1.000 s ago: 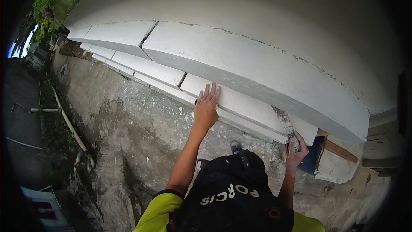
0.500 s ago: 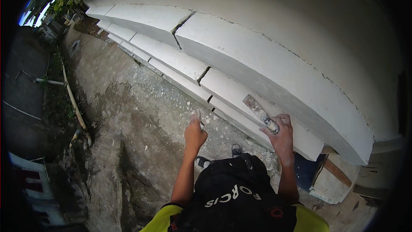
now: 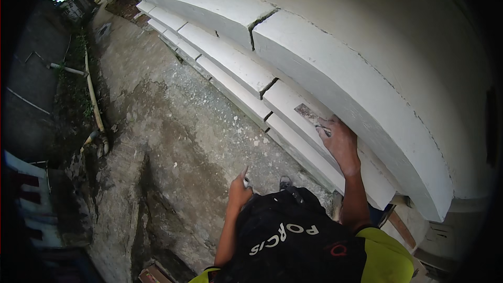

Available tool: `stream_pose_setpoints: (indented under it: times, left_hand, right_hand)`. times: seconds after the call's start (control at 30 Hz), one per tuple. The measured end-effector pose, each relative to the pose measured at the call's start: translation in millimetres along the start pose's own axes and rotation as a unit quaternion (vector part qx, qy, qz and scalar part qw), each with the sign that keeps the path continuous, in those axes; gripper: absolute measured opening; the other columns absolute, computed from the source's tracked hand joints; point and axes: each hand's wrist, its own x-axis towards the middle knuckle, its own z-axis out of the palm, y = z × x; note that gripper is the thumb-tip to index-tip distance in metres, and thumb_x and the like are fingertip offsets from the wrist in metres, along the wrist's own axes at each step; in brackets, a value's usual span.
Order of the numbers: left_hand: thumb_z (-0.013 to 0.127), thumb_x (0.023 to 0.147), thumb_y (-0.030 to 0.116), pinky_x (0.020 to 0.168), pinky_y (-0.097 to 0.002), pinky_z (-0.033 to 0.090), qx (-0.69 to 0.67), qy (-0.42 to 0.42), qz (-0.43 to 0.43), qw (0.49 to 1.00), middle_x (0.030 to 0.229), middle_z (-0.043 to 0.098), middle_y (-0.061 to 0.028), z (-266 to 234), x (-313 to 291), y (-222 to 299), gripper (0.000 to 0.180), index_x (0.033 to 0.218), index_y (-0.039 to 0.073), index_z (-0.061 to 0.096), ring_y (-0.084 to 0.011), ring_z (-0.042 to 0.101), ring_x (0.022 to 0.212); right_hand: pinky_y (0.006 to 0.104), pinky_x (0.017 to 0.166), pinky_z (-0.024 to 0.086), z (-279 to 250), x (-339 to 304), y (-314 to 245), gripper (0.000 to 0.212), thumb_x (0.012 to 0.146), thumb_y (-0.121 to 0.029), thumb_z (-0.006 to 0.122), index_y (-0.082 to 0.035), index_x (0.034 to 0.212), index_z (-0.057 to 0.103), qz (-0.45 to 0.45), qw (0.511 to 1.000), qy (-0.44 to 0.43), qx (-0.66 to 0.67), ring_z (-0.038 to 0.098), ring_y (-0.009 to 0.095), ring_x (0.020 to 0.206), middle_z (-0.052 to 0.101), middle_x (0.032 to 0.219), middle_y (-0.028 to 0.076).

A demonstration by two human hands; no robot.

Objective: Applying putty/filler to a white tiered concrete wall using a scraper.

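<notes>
My right hand (image 3: 340, 145) is closed around the handle of a scraper (image 3: 305, 110) with a flat, stained blade. It reaches in beneath the overhang of the thick white upper ledge (image 3: 335, 60). The blade lies over the white ledge below (image 3: 291, 98); whether it touches the surface I cannot tell. Low over the ground, beside my black shirt, is my left hand (image 3: 239, 194). Its index finger points forward while the other fingers curl around something small and whitish, mostly hidden. Dark gaps split the ledges.
Stained concrete ground (image 3: 194, 126) with white flecks runs along the ledges. A pale pipe (image 3: 92, 97) lies along the left side by a dark wall. A brown plank (image 3: 402, 228) leans at the lower right. My shoe (image 3: 284, 182) stands near the lowest ledge.
My right hand has turned over the scraper's handle and moved up toward the upper ledge. My left hand has dropped back closer to my body. The whole view has shifted slightly.
</notes>
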Motion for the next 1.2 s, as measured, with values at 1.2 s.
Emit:
stream_pose_setpoints:
  times: [1.2]
  left_hand:
    - [0.082,0.082,0.037,0.099,-0.0354,0.050,-0.323,-0.099,0.015,0.941,0.135,0.060,-0.0233,92,78,154,0.094,0.147,-0.012,0.035,-0.0293,0.062,0.119]
  right_hand:
    - [0.0431,0.088,0.054,-6,23,-41,0.027,0.085,-0.024,0.075,-0.012,0.110,0.078,0.018,0.998,-0.038,-0.049,0.069,0.033,0.099,0.071,0.105,0.014]
